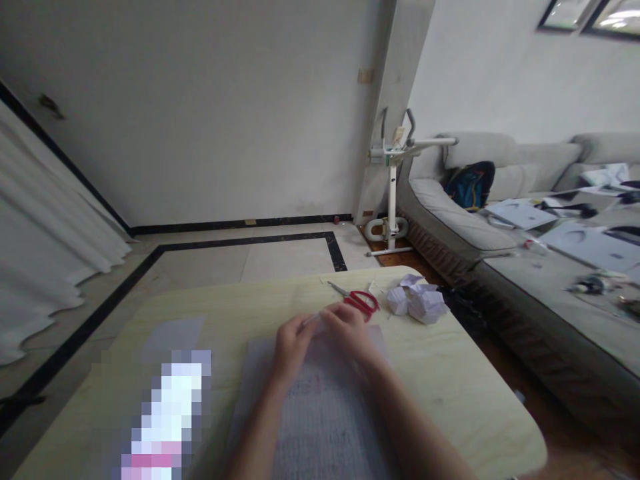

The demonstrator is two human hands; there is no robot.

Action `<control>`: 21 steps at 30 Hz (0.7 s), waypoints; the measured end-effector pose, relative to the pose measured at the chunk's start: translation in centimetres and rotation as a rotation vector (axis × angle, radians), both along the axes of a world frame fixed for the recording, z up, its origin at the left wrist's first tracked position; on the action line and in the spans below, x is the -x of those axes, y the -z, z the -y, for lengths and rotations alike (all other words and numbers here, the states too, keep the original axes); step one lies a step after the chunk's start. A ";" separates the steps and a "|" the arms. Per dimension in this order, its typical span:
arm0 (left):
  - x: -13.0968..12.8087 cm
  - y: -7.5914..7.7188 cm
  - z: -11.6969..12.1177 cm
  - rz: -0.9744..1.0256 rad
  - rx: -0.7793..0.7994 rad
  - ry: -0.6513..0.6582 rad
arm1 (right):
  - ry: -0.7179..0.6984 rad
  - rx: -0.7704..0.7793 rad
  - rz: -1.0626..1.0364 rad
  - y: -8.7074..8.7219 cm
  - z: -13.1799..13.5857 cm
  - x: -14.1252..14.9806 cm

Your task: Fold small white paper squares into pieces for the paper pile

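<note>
My left hand and my right hand meet above the far end of a large written-on sheet of paper. The fingers of both are closed in a pinch around a thin white strip, which looks like paper; most of it is hidden by the fingers. Just beyond my right hand lie red-handled scissors, blades pointing to the far left. Crumpled white paper rests to the right of them. Small white scraps are scattered around the scissors.
The light wooden table has rounded corners. On its left lie a flat pale sheet and a bright pixelated object. A grey sofa with a backpack stands right, beside a white exercise machine.
</note>
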State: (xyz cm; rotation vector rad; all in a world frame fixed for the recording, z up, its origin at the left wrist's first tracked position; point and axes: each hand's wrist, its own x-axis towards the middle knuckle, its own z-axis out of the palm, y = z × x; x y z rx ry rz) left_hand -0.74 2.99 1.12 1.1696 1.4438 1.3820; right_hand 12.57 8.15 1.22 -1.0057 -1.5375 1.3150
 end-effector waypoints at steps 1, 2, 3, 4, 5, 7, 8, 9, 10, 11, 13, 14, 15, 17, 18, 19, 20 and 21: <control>0.0 0.0 0.0 0.010 -0.001 0.001 | -0.017 0.013 -0.009 -0.1 0.0 0.0; 0.0 0.1 0.0 0.021 -0.001 -0.002 | -0.036 0.026 -0.018 -0.2 0.1 0.0; 0.0 0.2 -0.1 0.029 -0.001 -0.008 | -0.053 0.039 -0.025 -0.3 0.1 0.0; 0.0 0.2 -0.1 0.035 -0.001 -0.019 | -0.065 0.050 -0.026 -0.4 0.2 0.0; 0.0 0.2 -0.1 0.039 -0.001 -0.028 | -0.073 0.056 -0.022 -0.5 0.2 0.0; 0.0 0.2 -0.1 0.044 0.005 -0.035 | -0.072 0.060 -0.007 -0.7 0.2 0.0; 0.0 0.2 -0.2 0.044 0.009 -0.034 | -0.065 0.065 -0.001 -0.8 0.3 0.0; 0.0 0.2 -0.2 0.041 0.012 -0.031 | -0.059 0.076 0.003 -0.8 0.3 0.0; -0.1 0.1 -0.2 0.032 0.014 -0.028 | -0.050 0.088 0.003 -0.8 0.3 0.0; -0.1 0.1 -0.2 0.020 0.015 -0.025 | -0.042 0.096 0.002 -0.8 0.3 0.0; -0.1 0.1 -0.2 0.006 0.012 -0.022 | -0.027 0.099 0.004 -0.7 0.2 0.0; -0.1 0.1 -0.2 0.000 0.011 -0.019 | -0.023 0.093 0.003 -0.6 0.2 0.0; -0.1 0.1 -0.1 -0.006 0.010 -0.018 | -0.021 0.085 -0.001 -0.4 0.1 0.0; -0.1 0.1 -0.1 -0.023 0.002 -0.025 | -0.018 0.073 -0.011 -0.1 0.0 -0.1; -0.1 0.0 -0.1 -0.035 -0.003 -0.029 | -0.016 0.069 -0.015 0.0 -0.1 -0.1; -0.1 -0.1 0.0 -0.046 -0.007 -0.034 | -0.017 0.067 -0.014 0.1 -0.1 -0.1; -0.1 -0.1 0.0 -0.052 -0.010 -0.039 | -0.018 0.066 -0.013 0.1 -0.1 -0.1; -0.1 -0.2 0.0 -0.054 -0.009 -0.041 | -0.018 0.066 -0.011 0.1 -0.1 -0.1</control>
